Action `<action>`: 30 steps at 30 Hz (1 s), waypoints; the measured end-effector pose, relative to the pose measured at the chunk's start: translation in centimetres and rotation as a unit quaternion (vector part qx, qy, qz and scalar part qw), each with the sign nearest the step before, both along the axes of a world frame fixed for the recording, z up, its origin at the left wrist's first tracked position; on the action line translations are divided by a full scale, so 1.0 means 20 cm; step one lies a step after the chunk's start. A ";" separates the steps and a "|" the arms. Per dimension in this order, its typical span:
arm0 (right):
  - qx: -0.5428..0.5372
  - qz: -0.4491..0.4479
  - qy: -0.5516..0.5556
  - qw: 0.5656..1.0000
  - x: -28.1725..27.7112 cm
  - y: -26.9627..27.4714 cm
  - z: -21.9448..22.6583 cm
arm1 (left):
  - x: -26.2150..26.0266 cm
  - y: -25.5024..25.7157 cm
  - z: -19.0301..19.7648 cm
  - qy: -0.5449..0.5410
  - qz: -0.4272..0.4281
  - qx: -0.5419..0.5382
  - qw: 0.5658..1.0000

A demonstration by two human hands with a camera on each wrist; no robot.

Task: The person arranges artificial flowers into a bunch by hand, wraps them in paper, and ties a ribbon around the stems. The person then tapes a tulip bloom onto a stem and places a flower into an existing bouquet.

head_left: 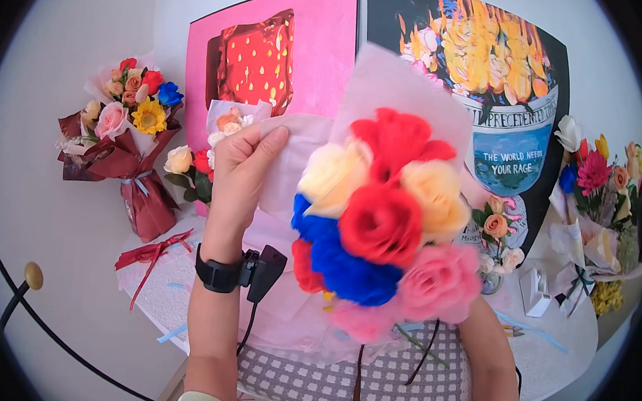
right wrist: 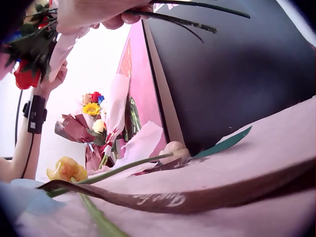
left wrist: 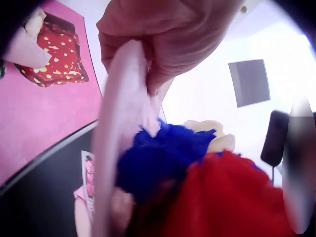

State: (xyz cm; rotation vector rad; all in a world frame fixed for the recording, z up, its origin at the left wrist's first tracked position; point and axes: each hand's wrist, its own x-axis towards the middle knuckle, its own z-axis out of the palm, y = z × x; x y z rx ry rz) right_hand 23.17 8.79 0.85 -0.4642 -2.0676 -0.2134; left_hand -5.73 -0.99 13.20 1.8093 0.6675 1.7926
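My left hand pinches the upper edge of a sheet of pale pink wrapping paper between thumb and fingers, left of a bouquet. The bouquet has a red rose in its middle, with cream, blue and pink blooms around it. Another piece of pale paper stands up behind the blooms. In the right wrist view my right hand grips the bouquet by its green stems, whose cut ends stick out past the fingers. The flowers hide this hand in the head view.
A wrapped bouquet leans at the left, near a dark red ribbon. On the right are a white tape dispenser and more flowers. A yellow flower and a brown printed ribbon lie low in the right wrist view.
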 end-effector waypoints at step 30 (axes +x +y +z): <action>-0.297 0.111 0.149 0.937 -0.01 0.06 -0.16 | 0.12 0.04 -0.03 -0.124 0.050 0.139 0.981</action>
